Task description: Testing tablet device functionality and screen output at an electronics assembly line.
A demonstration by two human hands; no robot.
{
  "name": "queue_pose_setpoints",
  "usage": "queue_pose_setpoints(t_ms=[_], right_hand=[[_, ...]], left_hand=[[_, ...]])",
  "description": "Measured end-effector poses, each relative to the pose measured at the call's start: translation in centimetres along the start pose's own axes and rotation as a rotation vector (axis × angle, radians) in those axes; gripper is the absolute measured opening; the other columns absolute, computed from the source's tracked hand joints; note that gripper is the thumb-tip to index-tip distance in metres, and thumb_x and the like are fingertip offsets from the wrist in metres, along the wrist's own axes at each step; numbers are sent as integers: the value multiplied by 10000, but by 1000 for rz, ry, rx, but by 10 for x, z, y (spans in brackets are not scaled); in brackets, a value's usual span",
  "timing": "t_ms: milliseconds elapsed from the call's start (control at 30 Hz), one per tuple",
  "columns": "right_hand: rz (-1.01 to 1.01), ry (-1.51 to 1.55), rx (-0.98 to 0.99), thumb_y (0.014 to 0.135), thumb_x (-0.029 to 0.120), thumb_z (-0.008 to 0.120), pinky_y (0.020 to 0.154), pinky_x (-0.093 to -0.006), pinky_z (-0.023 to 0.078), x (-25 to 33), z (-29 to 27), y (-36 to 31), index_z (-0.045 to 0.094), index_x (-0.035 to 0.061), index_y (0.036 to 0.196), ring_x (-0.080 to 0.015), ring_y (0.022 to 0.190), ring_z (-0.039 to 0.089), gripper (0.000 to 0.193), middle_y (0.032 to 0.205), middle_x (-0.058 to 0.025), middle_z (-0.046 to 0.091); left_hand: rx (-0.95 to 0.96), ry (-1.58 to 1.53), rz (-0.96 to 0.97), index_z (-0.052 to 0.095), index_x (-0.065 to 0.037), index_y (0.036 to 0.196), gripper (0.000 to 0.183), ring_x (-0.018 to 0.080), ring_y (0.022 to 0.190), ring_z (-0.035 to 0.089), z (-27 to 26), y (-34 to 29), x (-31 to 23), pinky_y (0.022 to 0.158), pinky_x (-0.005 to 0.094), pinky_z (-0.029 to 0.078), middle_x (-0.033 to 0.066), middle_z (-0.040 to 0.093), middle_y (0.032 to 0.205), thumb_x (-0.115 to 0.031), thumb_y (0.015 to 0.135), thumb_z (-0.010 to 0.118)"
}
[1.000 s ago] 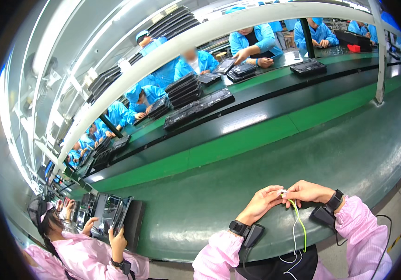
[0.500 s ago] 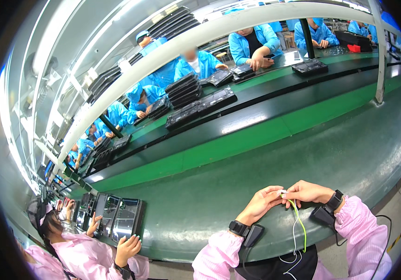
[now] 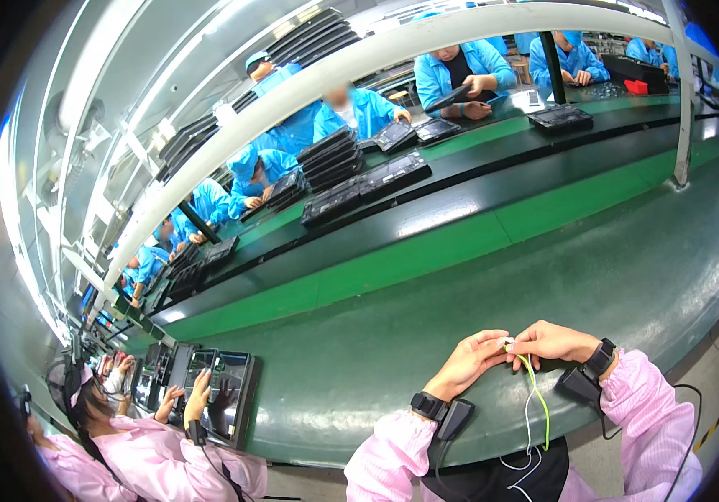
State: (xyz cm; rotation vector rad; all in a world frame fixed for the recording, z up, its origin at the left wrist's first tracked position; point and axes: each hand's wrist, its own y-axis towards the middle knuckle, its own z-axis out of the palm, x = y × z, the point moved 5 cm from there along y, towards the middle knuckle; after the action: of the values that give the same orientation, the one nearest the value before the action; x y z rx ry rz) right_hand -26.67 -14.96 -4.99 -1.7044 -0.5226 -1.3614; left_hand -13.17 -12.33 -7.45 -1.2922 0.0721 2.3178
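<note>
Over the near edge of the green bench, my left hand (image 3: 468, 366) and my right hand (image 3: 553, 343) meet at the fingertips. Both are closed in a pinch on the upper end of a thin cable (image 3: 541, 402), which has a yellow-green strand and a white strand. A small white piece (image 3: 507, 340) shows between the fingers; its exact form is too small to make out. From my fingers the strands hang past the bench edge and curl loosely over my dark lap. Black bands with small boxes sit on both my wrists.
A long green bench (image 3: 359, 335) curves before me, with a dark conveyor strip (image 3: 451, 222) beyond it bearing black flat units (image 3: 368, 188). A white rail (image 3: 376, 42) crosses overhead. At left, a pink-sleeved co-worker (image 3: 158, 448) handles black panels (image 3: 230, 393). Blue-clad people work opposite.
My hands and the cable stay nearly in place. The co-worker at left has moved a hand up over the panel. Across the line, a blue-clad person now lifts a dark flat unit.
</note>
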Motion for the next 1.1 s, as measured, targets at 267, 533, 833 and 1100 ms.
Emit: queue_pose_setpoints(t_ms=[267, 533, 833, 1100], right_hand=[[-2, -6, -2, 887, 308, 505, 488, -185, 419, 2, -1, -1, 648, 15, 860, -57, 515, 499, 327, 720, -22, 636], [30, -29, -20, 886, 305, 506, 487, -185, 418, 1, -1, -2, 649, 16, 848, -57, 515, 498, 326, 723, -21, 636], [39, -24, -21, 887, 310, 503, 486, -191, 414, 0, -2, -1, 653, 22, 821, -61, 503, 489, 332, 721, -21, 635], [-3, -11, -16, 884, 313, 508, 488, -193, 416, 4, -1, -2, 653, 19, 827, -63, 518, 496, 332, 723, -23, 635]], left_hand=[[25, -7, 1, 486, 27, 1108, 272, 188, 1008, 537, 0, 1, 1, 934, 317, 426, 119, 548, 1075, -130, 886, 509], [5, 2, 3, 480, 27, 1115, 281, 187, 1008, 536, -1, 2, 0, 935, 316, 425, 123, 550, 1077, -134, 886, 511], [5, 9, -1, 477, 27, 1118, 287, 186, 1010, 534, 0, 1, 0, 930, 314, 428, 121, 547, 1080, -142, 888, 510], [13, 11, 3, 480, 24, 1116, 279, 185, 1009, 534, 0, 2, -1, 930, 313, 427, 116, 547, 1080, -131, 886, 510]])
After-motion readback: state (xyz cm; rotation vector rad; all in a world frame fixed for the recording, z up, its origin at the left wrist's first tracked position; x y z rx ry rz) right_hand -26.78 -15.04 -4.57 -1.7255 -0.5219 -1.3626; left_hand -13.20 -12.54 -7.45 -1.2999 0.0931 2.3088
